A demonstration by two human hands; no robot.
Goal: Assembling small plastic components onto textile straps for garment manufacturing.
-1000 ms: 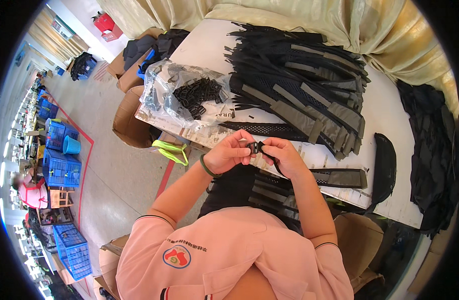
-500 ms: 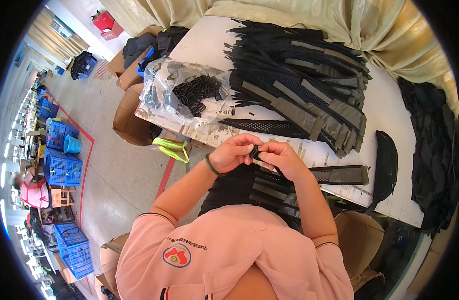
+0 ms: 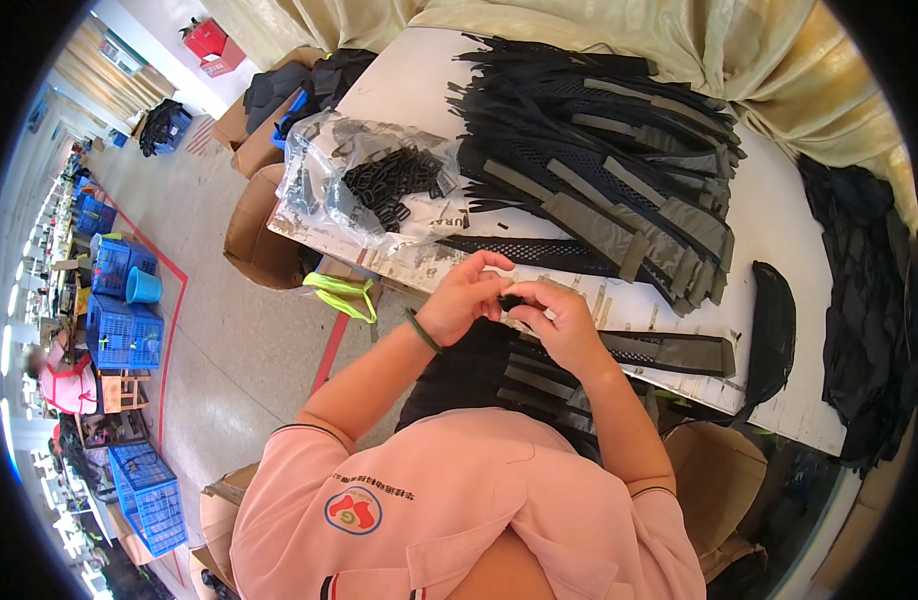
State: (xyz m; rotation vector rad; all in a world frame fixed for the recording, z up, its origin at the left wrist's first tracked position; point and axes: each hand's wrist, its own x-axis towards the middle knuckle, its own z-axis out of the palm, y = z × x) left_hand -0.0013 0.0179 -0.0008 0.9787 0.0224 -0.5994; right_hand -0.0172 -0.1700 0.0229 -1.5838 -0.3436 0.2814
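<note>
In front of my body, just off the table's near edge, my two hands meet over a small black plastic buckle (image 3: 510, 301). My right hand (image 3: 564, 322) pinches it between thumb and fingers. From the other side my left hand (image 3: 466, 302) has its thumb and lower fingers closed at the buckle, with the forefinger raised. The fingers partly cover the buckle. A black mesh strap with a grey end panel (image 3: 679, 354) lies along the table edge and runs toward my right hand. More buckles (image 3: 399, 180) are heaped in a clear plastic bag (image 3: 314, 165).
A big pile of black and grey straps (image 3: 619, 170) covers the white table (image 3: 404, 85). A black pouch (image 3: 770, 330) lies at the right, beside hanging black fabric (image 3: 864, 310). Cardboard boxes (image 3: 261, 230) stand at the left. Blue crates (image 3: 126, 335) line the floor farther off.
My left forefinger has lifted and the left hand's grip has loosened a little. The right fingers have curled further over the buckle, which shows less now.
</note>
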